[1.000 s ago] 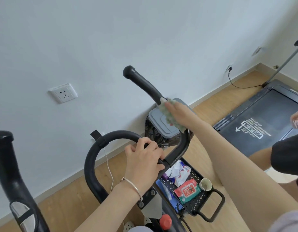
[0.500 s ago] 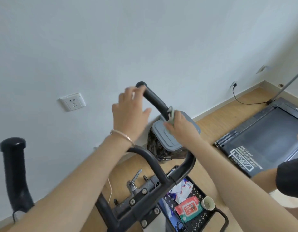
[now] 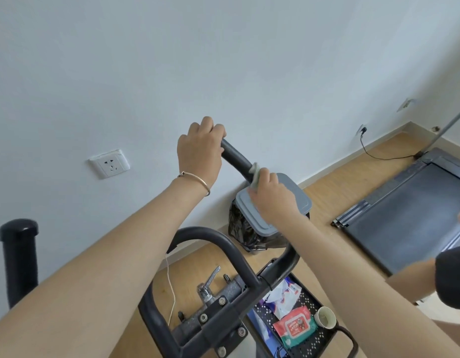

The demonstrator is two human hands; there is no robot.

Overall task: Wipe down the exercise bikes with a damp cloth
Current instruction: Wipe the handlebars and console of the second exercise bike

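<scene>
A pale green cloth (image 3: pixel 255 173), bunched small, is pressed against the black, upward-slanting handlebar grip (image 3: pixel 235 158) of the exercise bike (image 3: pixel 218 313), below its tip.

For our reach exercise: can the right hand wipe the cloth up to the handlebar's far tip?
Probably not: the left hand grips that tip, covering it; only the handlebar below it looks free for the cloth.

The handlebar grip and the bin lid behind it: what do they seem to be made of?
The handlebar grip is probably foam or rubber: matte black, with no shine. The bin lid is likely moulded plastic: smooth grey, with rounded corners and a stepped rim.
</scene>
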